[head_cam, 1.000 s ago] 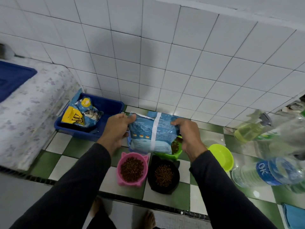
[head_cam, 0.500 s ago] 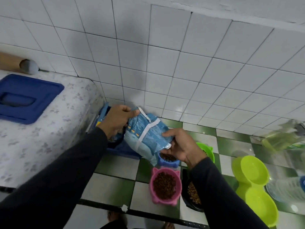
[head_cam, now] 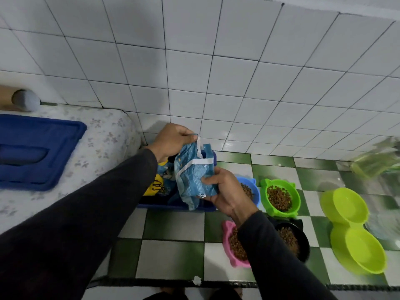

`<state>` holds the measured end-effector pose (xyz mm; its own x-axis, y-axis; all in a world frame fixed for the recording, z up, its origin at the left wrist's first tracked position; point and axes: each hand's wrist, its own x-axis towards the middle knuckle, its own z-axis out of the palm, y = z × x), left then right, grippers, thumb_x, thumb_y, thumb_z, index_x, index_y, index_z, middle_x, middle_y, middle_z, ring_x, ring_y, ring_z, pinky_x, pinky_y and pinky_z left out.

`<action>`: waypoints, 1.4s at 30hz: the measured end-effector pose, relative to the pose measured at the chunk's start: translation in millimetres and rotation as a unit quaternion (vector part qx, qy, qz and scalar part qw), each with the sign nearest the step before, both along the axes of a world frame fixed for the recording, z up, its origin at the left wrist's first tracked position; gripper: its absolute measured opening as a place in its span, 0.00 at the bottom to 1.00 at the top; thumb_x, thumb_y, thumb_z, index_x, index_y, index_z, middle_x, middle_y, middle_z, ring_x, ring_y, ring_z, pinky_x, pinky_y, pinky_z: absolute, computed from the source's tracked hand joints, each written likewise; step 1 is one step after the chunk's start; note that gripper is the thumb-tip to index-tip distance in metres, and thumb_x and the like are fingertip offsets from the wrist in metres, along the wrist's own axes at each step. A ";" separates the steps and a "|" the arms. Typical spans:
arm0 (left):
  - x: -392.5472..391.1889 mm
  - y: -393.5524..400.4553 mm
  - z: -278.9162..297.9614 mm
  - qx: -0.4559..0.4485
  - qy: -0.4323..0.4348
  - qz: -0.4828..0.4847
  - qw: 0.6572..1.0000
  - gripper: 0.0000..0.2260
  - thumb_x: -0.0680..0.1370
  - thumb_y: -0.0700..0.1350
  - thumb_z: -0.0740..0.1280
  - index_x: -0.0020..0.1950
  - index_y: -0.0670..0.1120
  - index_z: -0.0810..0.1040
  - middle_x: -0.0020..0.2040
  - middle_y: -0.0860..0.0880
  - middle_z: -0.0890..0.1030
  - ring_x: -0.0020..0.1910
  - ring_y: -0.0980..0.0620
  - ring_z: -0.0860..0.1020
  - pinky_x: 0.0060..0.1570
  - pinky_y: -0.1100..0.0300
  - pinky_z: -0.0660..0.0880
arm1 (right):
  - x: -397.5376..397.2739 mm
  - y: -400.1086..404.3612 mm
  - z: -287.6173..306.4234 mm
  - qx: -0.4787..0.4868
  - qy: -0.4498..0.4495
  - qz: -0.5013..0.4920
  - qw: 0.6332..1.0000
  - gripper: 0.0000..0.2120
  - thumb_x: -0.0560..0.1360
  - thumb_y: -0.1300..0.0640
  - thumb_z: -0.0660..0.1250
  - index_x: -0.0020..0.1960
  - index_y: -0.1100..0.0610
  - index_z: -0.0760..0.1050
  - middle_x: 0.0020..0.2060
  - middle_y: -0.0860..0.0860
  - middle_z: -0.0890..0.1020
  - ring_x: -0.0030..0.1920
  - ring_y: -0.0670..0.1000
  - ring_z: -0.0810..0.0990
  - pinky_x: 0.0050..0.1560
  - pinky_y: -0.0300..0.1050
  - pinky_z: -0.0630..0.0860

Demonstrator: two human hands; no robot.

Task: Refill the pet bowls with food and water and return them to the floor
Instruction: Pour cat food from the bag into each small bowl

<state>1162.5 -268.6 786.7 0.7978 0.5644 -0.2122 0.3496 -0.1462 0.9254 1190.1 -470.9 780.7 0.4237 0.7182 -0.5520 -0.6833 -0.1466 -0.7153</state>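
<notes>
White wall tiles (head_cam: 216,61) back a green-checked counter (head_cam: 173,224); both hands, left (head_cam: 173,139) and right (head_cam: 223,191), pinch the kibble bag (head_cam: 192,178).

A crumpled blue food bag (head_cam: 194,180) is held upright over a blue bin (head_cam: 173,205). On the green-and-white tiled bench (head_cam: 173,228) sit kibble-filled blue (head_cam: 252,189), green (head_cam: 280,197), pink (head_cam: 234,247) and black (head_cam: 292,241) bowls, beside an empty lime double bowl (head_cam: 355,230).

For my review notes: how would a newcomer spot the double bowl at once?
Start at the green-and-white checkered counter below the white tiled wall. At its right end lies the double bowl. Unlike the four single bowls left of it, which hold kibble, it is lime green with two joined cups, without kibble.
</notes>
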 end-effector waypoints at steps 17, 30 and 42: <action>6.9 2.6 -49.6 0.077 0.072 -0.102 0.989 0.11 0.80 0.46 0.72 0.59 0.42 0.85 0.56 0.49 0.85 0.51 0.59 0.81 0.55 0.64 0.73 | -15.8 15.1 -49.9 -0.141 -0.165 -0.008 0.976 0.06 0.77 0.64 0.70 0.50 0.54 0.82 0.48 0.55 0.87 0.49 0.56 0.85 0.55 0.56 0.82; -21.9 -1.8 -72.8 0.136 0.071 -0.050 0.987 0.15 0.81 0.36 0.67 0.66 0.46 0.81 0.60 0.48 0.83 0.57 0.51 0.80 0.58 0.59 0.76 | -3.8 32.2 -67.9 -0.285 -0.337 0.069 0.895 0.07 0.74 0.59 0.73 0.52 0.58 0.81 0.48 0.56 0.86 0.49 0.56 0.84 0.51 0.53 0.82; -78.3 -24.5 -57.0 0.323 0.113 -0.112 0.933 0.20 0.83 0.49 0.62 0.73 0.43 0.74 0.68 0.43 0.75 0.71 0.44 0.70 0.70 0.49 0.67 | 4.6 29.0 -35.6 -0.295 -0.629 0.211 0.687 0.31 0.76 0.58 0.66 0.76 0.61 0.60 0.67 0.59 0.67 0.65 0.60 0.68 0.63 0.57 0.74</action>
<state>1084.2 -293.1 729.7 0.8871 0.4574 -0.0627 0.4191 -0.7408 0.5249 1194.7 -441.9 745.1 0.6549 0.7321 -0.1874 0.6151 -0.6604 -0.4306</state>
